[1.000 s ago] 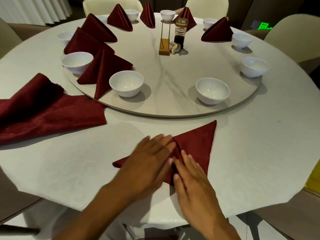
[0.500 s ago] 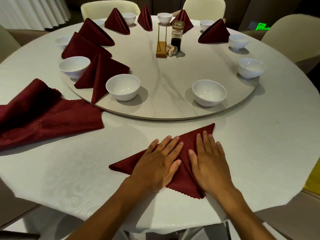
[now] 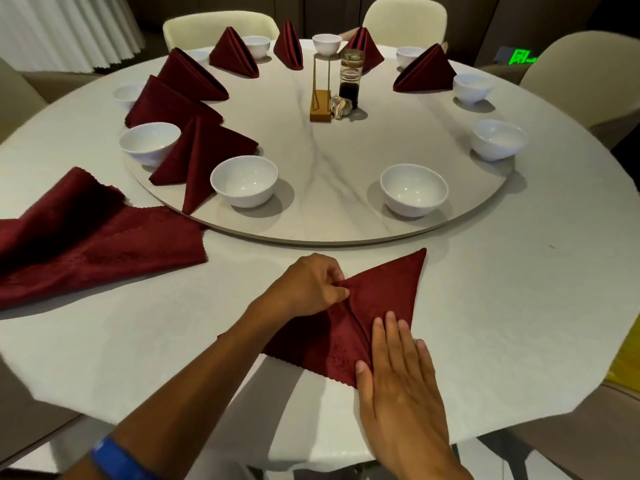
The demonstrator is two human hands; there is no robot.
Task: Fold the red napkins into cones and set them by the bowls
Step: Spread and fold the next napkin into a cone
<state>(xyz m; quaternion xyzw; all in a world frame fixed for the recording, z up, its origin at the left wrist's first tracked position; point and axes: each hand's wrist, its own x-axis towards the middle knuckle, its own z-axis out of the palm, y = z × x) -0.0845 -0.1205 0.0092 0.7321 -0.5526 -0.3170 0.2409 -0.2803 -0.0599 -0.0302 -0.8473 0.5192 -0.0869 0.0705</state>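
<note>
Red napkin (image 3: 375,306): flat on the table (image 3: 519,306), just nearer the person than the turntable (image 3: 329,233); tip points at it.
Left hand (image 3: 308,287): pinches the centre fold.
Right hand (image 3: 398,372): fingers straight, pressing the near corner.
Nearest bowl (image 3: 414,189): beyond the tip.

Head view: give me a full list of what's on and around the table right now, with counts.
Folded cone napkins: seven, dark red, standing on the turntable's left and far rim.
Bowls: ten, white, round the turntable edge.
Flat napkin: one, dark red, on the white tablecloth, near edge.
Unfolded napkins: dark red heap, count unclear, at left.
Sauce bottle: one, dark liquid, centre.
Stand: one, gold on wood base, centre.
Chairs: cream, at least three behind.
Left hand: pinches the flat napkin's fold.
Right hand: presses flat on it.
</note>
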